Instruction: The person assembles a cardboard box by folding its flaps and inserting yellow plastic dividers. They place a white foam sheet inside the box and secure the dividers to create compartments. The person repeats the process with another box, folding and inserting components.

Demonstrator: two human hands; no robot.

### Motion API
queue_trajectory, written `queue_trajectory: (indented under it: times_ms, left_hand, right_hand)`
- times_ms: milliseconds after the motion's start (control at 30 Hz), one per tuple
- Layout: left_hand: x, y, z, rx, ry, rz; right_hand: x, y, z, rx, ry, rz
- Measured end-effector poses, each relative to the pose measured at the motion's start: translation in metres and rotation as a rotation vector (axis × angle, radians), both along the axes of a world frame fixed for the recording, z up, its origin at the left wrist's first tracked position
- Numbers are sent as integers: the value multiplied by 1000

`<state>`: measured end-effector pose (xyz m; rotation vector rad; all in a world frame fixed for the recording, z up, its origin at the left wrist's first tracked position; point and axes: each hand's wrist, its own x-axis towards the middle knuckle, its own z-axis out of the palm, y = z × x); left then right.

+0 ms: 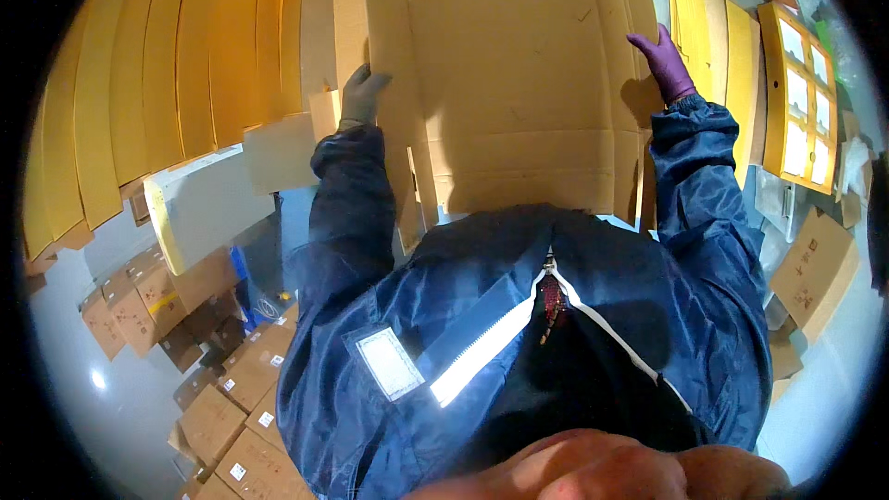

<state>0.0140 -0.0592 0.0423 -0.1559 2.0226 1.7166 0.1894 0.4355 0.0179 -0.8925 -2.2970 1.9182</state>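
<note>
The person's left hand [363,97], grey-gloved, is clamped on the left side of a large open brown carton [509,65]; the right hand [665,67], purple-gloved, clamps its right. The carton's near end meets the navy jacket [361,306]; yellow-brown panels [185,65] lie left of the carton.

A shiny grey floor [116,417] carries brown cartons [211,421] grouped at the lower left.

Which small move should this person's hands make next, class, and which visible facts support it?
Probably ease both side edges gently inward together: the grey-gloved left hand and purple-gloved right hand are at opposite sides of the large cardboard, and lengthwise creases run near both sides.
</note>
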Motion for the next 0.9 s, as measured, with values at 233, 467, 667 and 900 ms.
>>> queue_trajectory:
  times_ms: [233, 467, 667, 900]
  left_hand:
    - [-6, -32, -9, 166, -164, 80]
    - [-6, -33, -11, -102, -48, 168]
    - [5, -5, -6, 27, 39, 109]
    - [7, 17, 1, 49, 197, 67]
  right_hand:
    - [3, 2, 4, 25, 26, -4]
    - [6, 11, -7, 170, -22, -9]
    - [4, 3, -9, 155, -15, 30]
    - [-4, -3, -13, 202, 51, 23]
